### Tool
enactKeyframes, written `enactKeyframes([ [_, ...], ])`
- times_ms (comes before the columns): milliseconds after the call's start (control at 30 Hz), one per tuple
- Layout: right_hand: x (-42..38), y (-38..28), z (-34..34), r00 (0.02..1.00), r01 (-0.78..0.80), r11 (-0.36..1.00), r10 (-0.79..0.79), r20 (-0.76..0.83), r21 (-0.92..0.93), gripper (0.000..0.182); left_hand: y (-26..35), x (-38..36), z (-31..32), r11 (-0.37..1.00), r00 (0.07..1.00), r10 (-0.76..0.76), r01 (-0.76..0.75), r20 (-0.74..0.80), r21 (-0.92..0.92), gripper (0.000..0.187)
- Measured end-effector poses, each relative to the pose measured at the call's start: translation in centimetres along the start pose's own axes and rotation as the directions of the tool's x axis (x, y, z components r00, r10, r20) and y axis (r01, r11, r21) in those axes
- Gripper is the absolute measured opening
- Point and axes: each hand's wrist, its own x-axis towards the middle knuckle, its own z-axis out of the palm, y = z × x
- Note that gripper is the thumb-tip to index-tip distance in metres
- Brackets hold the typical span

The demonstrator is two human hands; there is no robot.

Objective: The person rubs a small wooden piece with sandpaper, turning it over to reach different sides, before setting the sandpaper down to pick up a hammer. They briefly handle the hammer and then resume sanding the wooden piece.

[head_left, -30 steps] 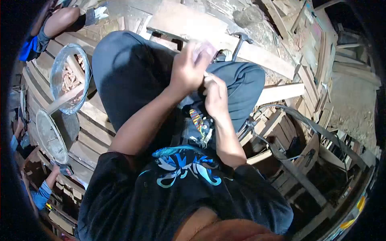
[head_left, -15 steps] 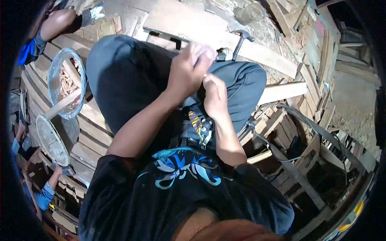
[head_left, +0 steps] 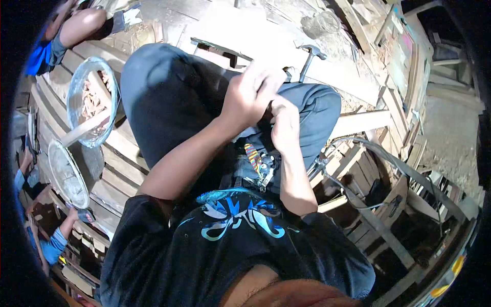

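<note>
My left hand is raised above my lap between my knees. Its fingers are curled around something pale, washed out by glare, whose kind I cannot make out. Right beside it, my right hand is closed, thumb and fingers pressed together near the left hand's heel; whatever it pinches is too small or hidden to name. A claw hammer lies just beyond my right knee, on brightly lit pale boards. At my waist hangs a multicoloured woven strap with metal pieces beside it.
To the left stands a clear-sided bucket holding wood shavings and a wooden stick, with a round lid-like disc nearby. Other people's limbs show along the left edge. A dark strap crosses wooden slats on the right.
Both hands have shifted slightly to the right and stay close together. The pinkish item seen in my left hand now looks washed out by light. The view has shifted a little.
</note>
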Motion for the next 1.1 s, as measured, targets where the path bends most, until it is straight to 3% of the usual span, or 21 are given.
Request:
enactKeyframes([
  [67, -0.6, -0.1, 0.8, 1.000, -0.017, 1.000, 0.017, -0.019, -0.014, 0.026, -1.3, 0.7, -0.1, 0.993, 0.998, 0.008, -0.015, -0.067, -0.115, 0.012],
  [100, -0.4, -0.1, 0.2, 0.998, -0.039, 0.996, 0.043, 0.045, -0.074, 0.028, -1.0, 0.7, -0.3, 0.989, 1.000, -0.022, 0.019, -0.018, -0.145, 0.012],
  [133, -0.3, 0.3, 0.4, 0.998, 0.041, 0.999, -0.042, -0.043, -0.016, 0.031, 0.1, 0.1, -0.4, 0.998, 1.000, 0.006, -0.007, 0.004, 0.064, 0.013],
  [200, -0.1, 0.2, -0.2, 0.998, -0.051, 0.989, 0.056, -0.033, 0.138, 0.029, 0.6, -0.9, -0.5, 0.992, 0.997, -0.015, 0.005, 0.074, 0.125, 0.015],
  [233, 0.0, 0.0, -0.4, 0.999, -0.027, 0.998, 0.030, -0.040, 0.063, 0.030, 0.7, -1.1, -0.5, 0.988, 0.994, -0.029, 0.012, 0.110, 0.157, 0.016],
  [333, -0.9, -0.6, 0.2, 0.996, -0.084, 0.996, 0.085, 0.010, -0.043, 0.031, 0.1, 0.5, -0.8, 0.980, 0.998, -0.059, 0.057, 0.001, 0.193, 0.018],
  [367, -0.8, 0.1, -0.1, 0.997, -0.063, 0.997, 0.066, 0.050, -0.046, 0.032, 0.0, 0.6, -0.5, 0.997, 0.997, -0.077, 0.077, -0.024, -0.006, 0.019],
  [467, -0.4, 0.6, -0.3, 0.998, 0.016, 1.000, -0.017, -0.057, -0.009, 0.029, 0.9, -1.3, -0.6, 0.999, 0.996, 0.009, -0.013, 0.093, 0.048, 0.018],
  [600, -1.1, -0.4, 0.3, 0.995, -0.097, 0.994, 0.098, 0.026, -0.044, 0.027, -0.1, 0.1, -0.3, 0.987, 0.999, -0.043, 0.044, 0.008, -0.156, 0.018],
  [633, -0.9, 0.2, 0.5, 1.000, -0.028, 0.999, 0.028, -0.013, 0.020, 0.026, -0.3, 0.1, -0.9, 0.984, 0.996, -0.084, 0.083, 0.000, 0.158, 0.018],
  [767, -0.7, 0.2, -0.2, 1.000, -0.027, 0.999, 0.027, 0.003, 0.031, 0.025, 0.6, -1.0, -1.1, 0.982, 0.995, -0.022, 0.004, 0.095, 0.188, 0.021],
  [800, -0.5, 0.1, -0.5, 0.998, -0.013, 0.999, 0.011, 0.063, 0.030, 0.025, 1.0, -0.2, -1.2, 0.987, 0.994, 0.098, -0.104, 0.052, 0.123, 0.021],
  [867, 0.1, -0.3, -0.8, 0.985, 0.017, 0.999, -0.024, 0.173, 0.039, 0.026, -0.3, 1.8, -1.8, 0.966, 0.990, -0.029, 0.064, -0.140, 0.249, 0.021],
  [900, 0.5, -0.1, -0.9, 0.983, -0.013, 0.999, 0.004, 0.186, 0.049, 0.022, 0.5, 2.9, -2.8, 0.954, 0.970, -0.234, 0.241, -0.062, 0.175, 0.015],
  [933, 0.8, -0.3, -1.0, 0.987, 0.039, 0.998, -0.032, 0.159, -0.040, 0.017, -0.4, 3.0, -2.6, 0.982, 0.968, -0.189, 0.184, -0.167, -0.041, 0.017],
  [1000, 1.7, -0.7, -1.1, 0.982, 0.164, 0.982, -0.154, 0.110, -0.090, 0.015, 1.3, 2.7, -2.6, 0.966, 0.970, -0.206, 0.182, -0.125, -0.182, 0.015],
  [1033, 2.0, -1.6, -2.1, 0.987, 0.132, 0.964, -0.108, 0.116, -0.230, 0.019, 0.9, 2.3, -2.5, 0.984, 0.984, -0.135, 0.120, -0.117, -0.133, 0.015],
  [1067, 2.3, -2.2, -2.5, 0.970, 0.241, 0.929, -0.223, 0.095, -0.281, 0.020, 0.4, 2.0, -2.6, 0.995, 0.992, -0.062, 0.053, -0.105, -0.086, 0.015],
  [1100, 2.5, -3.1, -2.7, 0.957, 0.291, 0.903, -0.269, 0.110, -0.315, 0.020, 2.6, 1.9, -3.1, 0.987, 0.990, -0.139, 0.140, 0.016, -0.083, 0.017],
])
